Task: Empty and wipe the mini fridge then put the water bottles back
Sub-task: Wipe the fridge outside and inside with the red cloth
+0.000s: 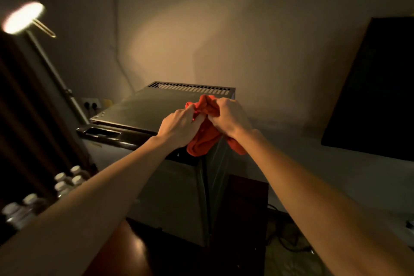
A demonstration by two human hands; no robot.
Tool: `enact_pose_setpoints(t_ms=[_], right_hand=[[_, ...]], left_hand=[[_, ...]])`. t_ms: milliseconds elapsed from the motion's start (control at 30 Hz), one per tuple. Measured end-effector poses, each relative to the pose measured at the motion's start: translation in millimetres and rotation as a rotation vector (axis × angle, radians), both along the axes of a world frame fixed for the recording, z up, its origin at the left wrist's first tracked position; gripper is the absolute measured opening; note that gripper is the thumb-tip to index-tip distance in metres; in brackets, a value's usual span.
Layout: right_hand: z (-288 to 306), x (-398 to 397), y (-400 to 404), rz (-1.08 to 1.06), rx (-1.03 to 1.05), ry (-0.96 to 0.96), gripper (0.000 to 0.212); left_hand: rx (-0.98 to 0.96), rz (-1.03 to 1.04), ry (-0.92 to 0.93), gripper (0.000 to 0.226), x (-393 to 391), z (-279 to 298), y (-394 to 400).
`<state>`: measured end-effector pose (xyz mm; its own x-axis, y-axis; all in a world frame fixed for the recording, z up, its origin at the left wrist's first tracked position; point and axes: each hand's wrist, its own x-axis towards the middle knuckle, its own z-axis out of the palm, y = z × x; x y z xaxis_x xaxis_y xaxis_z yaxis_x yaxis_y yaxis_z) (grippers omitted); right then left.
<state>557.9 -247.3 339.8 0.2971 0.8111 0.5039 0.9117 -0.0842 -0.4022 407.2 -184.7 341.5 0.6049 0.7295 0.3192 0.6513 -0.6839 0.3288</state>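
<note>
Foreground, lower left: water bottles (67, 182), a cluster of clear plastic cylinders with pale round caps, upright and close together on a dark surface; a second group nearer the frame edge, blurred. Beside them a polished reddish-brown wooden surface (125, 251), glossy, catching a highlight.

Centre: mini fridge (172, 197), a boxy cabinet with matte grey sides, sharp vertical corner facing the viewer, flat smooth top with a dull sheen. A dark recessed handle strip runs along the front upper edge. A slotted vent grille (192, 89) crosses the rear of the top.

Over the fridge's near right top corner: cloth (202, 141), orange-red, soft, crumpled, lower folds hanging past the top edge. Left hand (179, 125) has fingers curled into the cloth from the left; right hand (226, 115) bunches its upper part in a closed fist. Both hands meet at the fabric.

Right: pale flat surface (336, 175), bare along the fridge's side; upon it a large black slanted panel (380, 87). Cables (289, 242) lie on the floor below.

Left: floor lamp (24, 17), lit oval head on a slim metal pole. A wall socket (90, 104) sits just behind the fridge.

Rear: plain smooth wall (224, 29), warmly lit.
</note>
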Motion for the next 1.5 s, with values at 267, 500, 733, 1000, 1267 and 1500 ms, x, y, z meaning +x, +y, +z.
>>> enact_pose_setpoints(t_ms=[267, 500, 733, 1000, 1267, 1500], right_hand=[[5.4, -1.2, -6.7, 0.181, 0.039, 0.038, 0.021], [-9.1, 4.7, 6.3, 0.227, 0.01, 0.035, 0.02], [-8.1, 14.4, 25.7, 0.201, -0.057, -0.04, 0.024], [-16.3, 31.0, 41.1, 0.196, -0.093, -0.142, 0.029], [-49.9, 71.3, 54.0, 0.375, 0.124, -0.083, 0.031], [-66.2, 108.1, 34.9, 0.547, 0.163, -0.015, 0.035]], left_hand=[[0.018, 0.092, -0.001, 0.026, -11.7, 13.8, -33.1], [0.02, 0.112, 0.02, 0.046, -8.5, 3.7, -22.4], [0.032, 0.099, 0.003, 0.026, 8.7, -3.1, 7.9], [0.055, 0.093, -0.073, 0.039, 23.5, -24.8, 27.6], [0.16, 0.288, 0.0, 0.061, 48.4, -28.2, 8.8], [0.302, 0.477, 0.083, 0.04, 85.7, -32.8, -52.3]])
